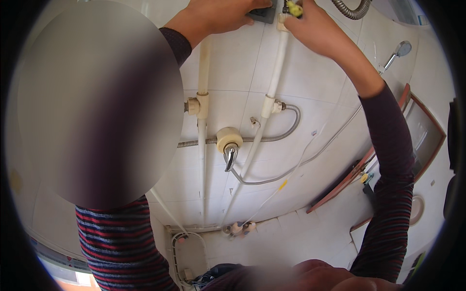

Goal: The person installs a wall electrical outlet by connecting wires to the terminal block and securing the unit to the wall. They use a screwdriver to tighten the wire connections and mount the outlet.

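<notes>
At the top of the picture, my left hand (221,15) reaches a dark grey, flat-faced box (263,16), its thumb and fingers at the box's left edge; the upper part is cut off. Just right of it, my right hand (313,31) has its fingers closed around a small yellow-green piece (294,8), too little shown to name its kind. Those fingers are beside a cream pipe fitting (283,22) with a dark threaded part above it. A white pipe (277,68) runs down from this fitting.
Below my hands, a chrome mixer tap (230,155) joins braided metal hoses (293,127). A second pipe (203,68) stands left. At right are a shower head (403,48) and a red-framed mirror (422,131). A wire rack (189,252) sits low. A blurred patch covers my left forearm.
</notes>
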`<action>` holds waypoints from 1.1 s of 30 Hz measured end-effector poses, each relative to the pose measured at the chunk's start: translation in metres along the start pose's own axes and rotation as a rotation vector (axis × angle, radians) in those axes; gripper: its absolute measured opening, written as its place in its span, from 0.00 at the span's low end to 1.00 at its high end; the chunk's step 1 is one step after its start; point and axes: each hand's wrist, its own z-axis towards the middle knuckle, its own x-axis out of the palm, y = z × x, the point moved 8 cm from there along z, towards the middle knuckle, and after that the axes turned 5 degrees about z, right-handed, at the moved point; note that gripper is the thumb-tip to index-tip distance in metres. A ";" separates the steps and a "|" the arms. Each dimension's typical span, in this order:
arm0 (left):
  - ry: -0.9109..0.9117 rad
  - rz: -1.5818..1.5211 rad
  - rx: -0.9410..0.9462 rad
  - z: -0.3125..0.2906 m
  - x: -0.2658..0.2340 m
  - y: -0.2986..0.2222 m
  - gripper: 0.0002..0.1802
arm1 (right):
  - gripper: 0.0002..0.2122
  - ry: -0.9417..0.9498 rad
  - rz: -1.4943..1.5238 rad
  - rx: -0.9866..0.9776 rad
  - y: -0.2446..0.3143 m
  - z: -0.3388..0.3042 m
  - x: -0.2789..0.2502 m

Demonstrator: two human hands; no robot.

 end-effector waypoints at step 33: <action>0.203 0.114 -0.067 0.006 0.002 -0.004 0.23 | 0.08 -0.280 -0.069 -0.382 0.057 -0.088 -0.096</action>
